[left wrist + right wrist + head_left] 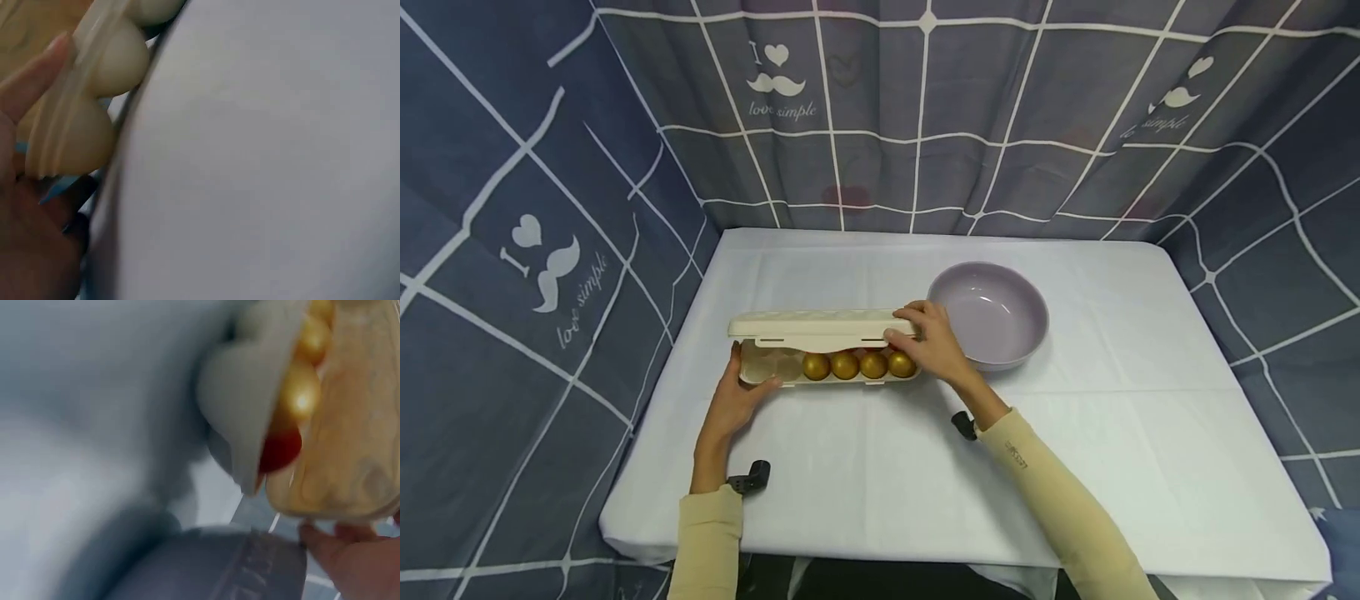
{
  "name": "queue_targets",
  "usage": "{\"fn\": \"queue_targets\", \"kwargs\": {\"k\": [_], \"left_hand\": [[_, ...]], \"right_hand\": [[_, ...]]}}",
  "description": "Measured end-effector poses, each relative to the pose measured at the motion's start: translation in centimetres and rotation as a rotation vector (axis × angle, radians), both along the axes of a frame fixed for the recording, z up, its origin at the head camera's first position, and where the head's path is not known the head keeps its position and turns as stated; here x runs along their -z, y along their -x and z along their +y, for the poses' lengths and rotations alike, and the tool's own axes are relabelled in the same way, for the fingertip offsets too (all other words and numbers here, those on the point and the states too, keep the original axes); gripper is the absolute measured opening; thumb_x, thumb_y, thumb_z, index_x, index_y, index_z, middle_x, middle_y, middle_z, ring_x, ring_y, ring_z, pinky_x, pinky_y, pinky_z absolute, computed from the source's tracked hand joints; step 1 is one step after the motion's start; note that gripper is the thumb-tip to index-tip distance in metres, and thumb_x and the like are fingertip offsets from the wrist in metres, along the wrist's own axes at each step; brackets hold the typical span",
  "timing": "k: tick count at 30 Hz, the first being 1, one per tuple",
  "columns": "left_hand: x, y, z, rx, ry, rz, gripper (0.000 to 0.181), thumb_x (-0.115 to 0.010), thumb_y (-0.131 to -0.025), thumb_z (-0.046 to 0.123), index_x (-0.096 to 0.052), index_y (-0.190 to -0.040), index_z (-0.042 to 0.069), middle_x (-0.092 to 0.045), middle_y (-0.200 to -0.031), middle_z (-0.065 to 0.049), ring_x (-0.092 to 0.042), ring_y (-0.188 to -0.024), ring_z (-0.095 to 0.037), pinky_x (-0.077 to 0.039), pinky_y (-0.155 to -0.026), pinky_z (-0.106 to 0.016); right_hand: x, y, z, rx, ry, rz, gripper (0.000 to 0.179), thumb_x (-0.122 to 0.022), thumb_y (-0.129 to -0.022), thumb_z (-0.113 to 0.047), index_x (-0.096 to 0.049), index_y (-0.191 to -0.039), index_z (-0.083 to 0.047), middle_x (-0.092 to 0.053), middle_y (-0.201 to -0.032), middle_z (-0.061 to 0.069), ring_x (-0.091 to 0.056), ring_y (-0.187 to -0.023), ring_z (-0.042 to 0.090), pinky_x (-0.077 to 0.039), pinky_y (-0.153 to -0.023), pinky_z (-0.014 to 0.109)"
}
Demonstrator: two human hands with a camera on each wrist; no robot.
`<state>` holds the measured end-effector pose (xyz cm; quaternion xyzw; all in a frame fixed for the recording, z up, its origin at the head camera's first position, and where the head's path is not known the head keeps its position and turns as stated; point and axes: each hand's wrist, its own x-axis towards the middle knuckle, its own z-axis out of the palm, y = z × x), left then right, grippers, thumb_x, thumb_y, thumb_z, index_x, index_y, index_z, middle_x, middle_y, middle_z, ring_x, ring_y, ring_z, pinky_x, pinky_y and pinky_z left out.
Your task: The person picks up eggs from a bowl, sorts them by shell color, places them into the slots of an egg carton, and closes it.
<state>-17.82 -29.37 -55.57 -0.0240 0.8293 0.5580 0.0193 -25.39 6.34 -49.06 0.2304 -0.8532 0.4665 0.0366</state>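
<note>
A cream plastic egg box (763, 367) lies on the white table, its lid (820, 329) tilted partway up over the tray. Several gold eggs (845, 364) fill the right part of the front row, and cells at the left end are empty. My left hand (730, 404) grips the tray's left end, thumb along the front edge; the left wrist view shows the rounded cups (81, 131). At the right end, my right hand (936, 342) pinches the lid's corner. A red egg-like thing (280, 450) sits behind the gold ones; the lid hides most of the back row.
A round lilac bowl (988, 321) stands just right of the egg box, close behind my right hand. White cloth covers the table (1112, 433). Dark patterned curtains (872, 108) hang along the back and both sides.
</note>
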Motion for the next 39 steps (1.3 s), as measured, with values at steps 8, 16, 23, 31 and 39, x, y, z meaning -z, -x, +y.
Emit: {"fn": "queue_targets", "kwargs": {"k": [8,16,23,31,39], "left_hand": [[-2.9,0.0,-2.2,0.150,-0.091,-0.160,0.123,-0.076,-0.088,0.015,0.030,-0.150,0.017,0.022,-0.161,-0.009,0.015,-0.147,-0.029,-0.003,-0.116,-0.056],[-6.2,1.9,2.2,0.261,0.675,0.014,0.114,-0.086,-0.075,0.035,-0.012,-0.159,0.010,0.002,-0.163,-0.020,0.011,-0.146,-0.045,0.008,-0.106,-0.073],[-5.7,1.4,5.4,0.236,0.953,0.091,0.098,-0.088,-0.073,0.017,-0.033,-0.152,-0.001,-0.021,-0.155,-0.033,-0.006,-0.139,-0.061,-0.010,-0.112,-0.066],[-4.8,0.3,6.6,0.133,1.053,0.196,0.098,-0.093,-0.065,0.011,-0.040,-0.146,-0.008,-0.032,-0.144,-0.043,-0.023,-0.132,-0.066,-0.026,-0.108,-0.066],[-4.3,0.0,6.6,0.105,1.082,0.237,0.098,-0.094,-0.063,0.010,-0.043,-0.144,-0.008,-0.037,-0.141,-0.043,-0.029,-0.130,-0.064,-0.030,-0.107,-0.064]], "right_hand": [[2.9,-3.2,-1.4,-0.075,-0.397,0.179,0.067,-0.079,-0.083,-0.041,-0.050,-0.130,-0.003,-0.041,-0.147,0.027,-0.030,-0.140,0.043,-0.025,-0.114,0.055],[4.6,-4.5,-2.7,0.009,-0.692,0.387,0.072,-0.078,-0.083,-0.040,-0.048,-0.145,-0.020,-0.036,-0.148,0.028,-0.030,-0.138,0.048,-0.033,-0.106,0.062],[4.7,-5.0,-3.5,0.051,-0.762,0.509,0.065,-0.075,-0.086,-0.038,-0.051,-0.141,-0.013,-0.045,-0.143,0.027,-0.037,-0.134,0.050,-0.040,-0.101,0.062],[5.4,-5.6,-4.4,0.107,-0.827,0.658,0.053,-0.074,-0.089,-0.030,-0.057,-0.136,-0.011,-0.056,-0.135,0.016,-0.050,-0.124,0.044,-0.049,-0.091,0.057],[5.4,-5.7,-4.6,0.094,-0.785,0.624,0.047,-0.071,-0.091,-0.026,-0.058,-0.135,-0.012,-0.057,-0.134,0.014,-0.052,-0.122,0.042,-0.050,-0.089,0.056]]}}
